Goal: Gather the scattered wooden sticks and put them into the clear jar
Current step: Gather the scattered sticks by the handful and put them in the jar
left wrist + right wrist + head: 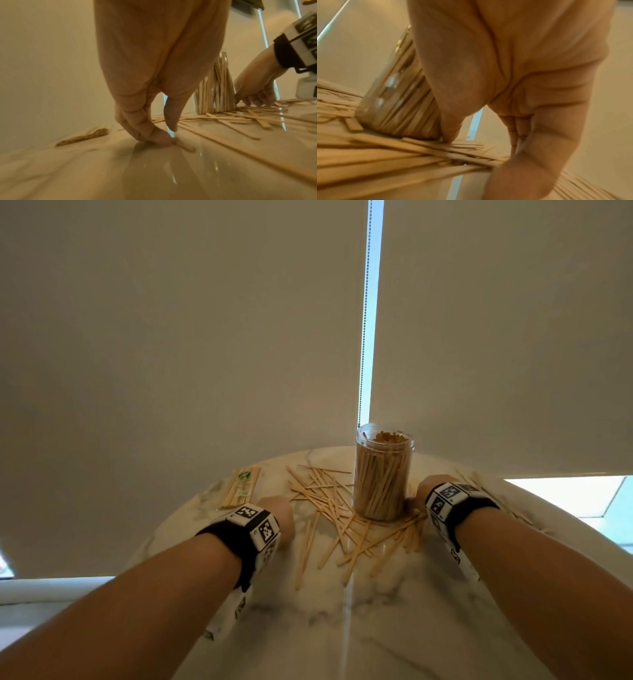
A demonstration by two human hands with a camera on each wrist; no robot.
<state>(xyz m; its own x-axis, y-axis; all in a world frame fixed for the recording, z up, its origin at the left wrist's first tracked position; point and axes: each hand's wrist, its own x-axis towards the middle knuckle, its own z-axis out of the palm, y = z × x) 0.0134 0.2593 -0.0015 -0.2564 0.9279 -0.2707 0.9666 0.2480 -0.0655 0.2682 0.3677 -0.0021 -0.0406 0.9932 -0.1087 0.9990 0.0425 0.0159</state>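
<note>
While the jar point(383, 474) stands centre frame among scattered sticks point(329, 508), one stick point(181, 145) is pressed down by the left hand point(145, 121); sticks are pinched by the right hand point(513, 108) beside the jar's base, bare table point(394, 628) below.

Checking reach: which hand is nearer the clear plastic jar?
Right. The right hand is against the clear plastic jar's base; the left hand is apart, across scattered sticks.

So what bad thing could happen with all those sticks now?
The right hand works right beside the clear jar; a bump might tip it, spilling the sticks inside. Loose sticks lie under the jar's base, so it may wobble. The left hand presses one flat stick, which could slide away.
</note>
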